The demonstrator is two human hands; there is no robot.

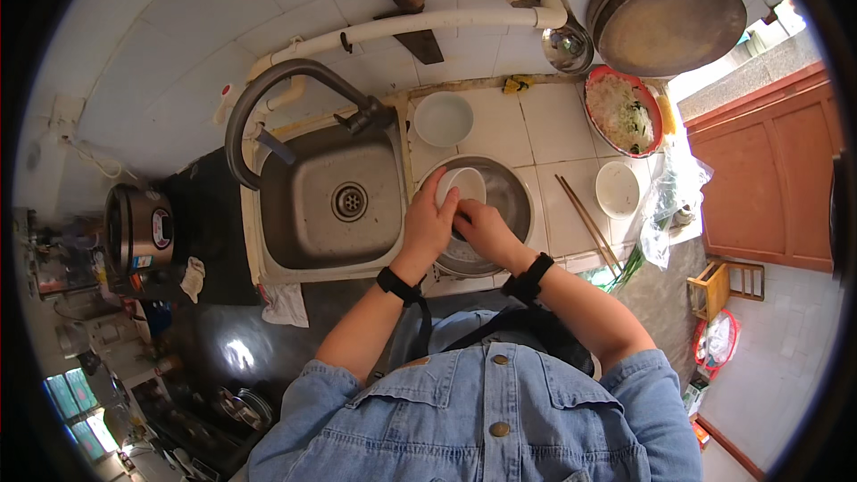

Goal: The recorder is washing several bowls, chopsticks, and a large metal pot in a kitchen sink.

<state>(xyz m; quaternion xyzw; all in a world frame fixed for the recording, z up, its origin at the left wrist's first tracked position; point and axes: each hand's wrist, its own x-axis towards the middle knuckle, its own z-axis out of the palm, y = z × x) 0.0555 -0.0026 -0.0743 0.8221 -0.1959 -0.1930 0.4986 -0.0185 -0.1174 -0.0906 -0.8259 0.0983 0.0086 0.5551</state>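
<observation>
My left hand [429,222] grips a small white bowl [468,181], with its thumb over the near rim. The bowl is tilted above a round metal basin [519,204] on the tiled counter. My right hand [487,230] is close against the bowl's near side, its fingers curled. Something dark shows between the two hands, too hidden to name. Whether the right fingers pinch it or the bowl's rim is not visible. A second, pale bowl [443,119] stands just behind the basin.
Left of the basin lies a steel sink [321,241] under a curved faucet [294,67]. To the right are wooden chopsticks [588,222], a white bowl [617,190], a red-rimmed basin of shredded food [622,110] and a plastic bag [661,207]. A ladle [568,47] hangs behind.
</observation>
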